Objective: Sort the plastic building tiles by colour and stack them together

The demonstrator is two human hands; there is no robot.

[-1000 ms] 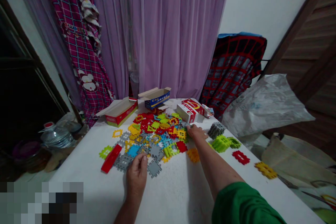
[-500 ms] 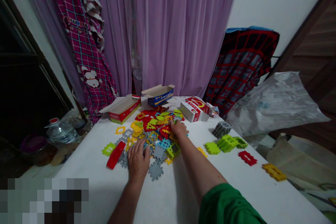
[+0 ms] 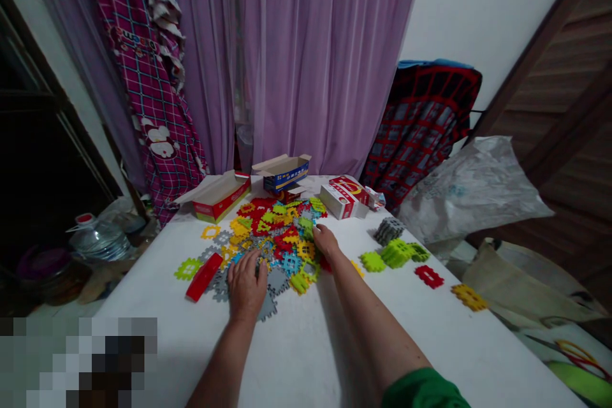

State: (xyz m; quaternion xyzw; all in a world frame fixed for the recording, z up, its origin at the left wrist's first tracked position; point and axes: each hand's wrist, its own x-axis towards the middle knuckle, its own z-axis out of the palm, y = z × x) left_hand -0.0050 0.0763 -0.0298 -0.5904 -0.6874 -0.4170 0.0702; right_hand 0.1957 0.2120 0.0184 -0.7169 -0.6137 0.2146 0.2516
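Note:
A heap of notched plastic building tiles (image 3: pixel 291 262) in yellow, red, green, blue and grey covers the middle of the table. My left hand (image 3: pixel 247 280) rests palm down on the near left part of the heap, fingers stretched out over grey tiles (image 3: pixel 268 307). On the heap's right side, my right hand (image 3: pixel 327 242) is closed, its fingertips on a green tile (image 3: pixel 306 227); the grip is partly hidden. A red tile (image 3: pixel 326 264) shows below that hand. To the left of my left hand lies a glossy red strip-shaped piece (image 3: pixel 204 276), with a green tile (image 3: pixel 188 268) beside it.
Sorted tiles stand on the right: a grey stack (image 3: pixel 389 229), green stacks (image 3: pixel 398 253), red tiles (image 3: pixel 429 276) and yellow tiles (image 3: pixel 469 297). Behind the heap are an open red box (image 3: pixel 222 197), a blue box (image 3: pixel 287 175) and a white-and-red box (image 3: pixel 340 200) on the white table (image 3: pixel 296 357).
The view has shifted a little, moving the scene left. My right hand has drawn slightly nearer along the heap's right edge, and tiles there have shifted. My left hand stays on the heap.

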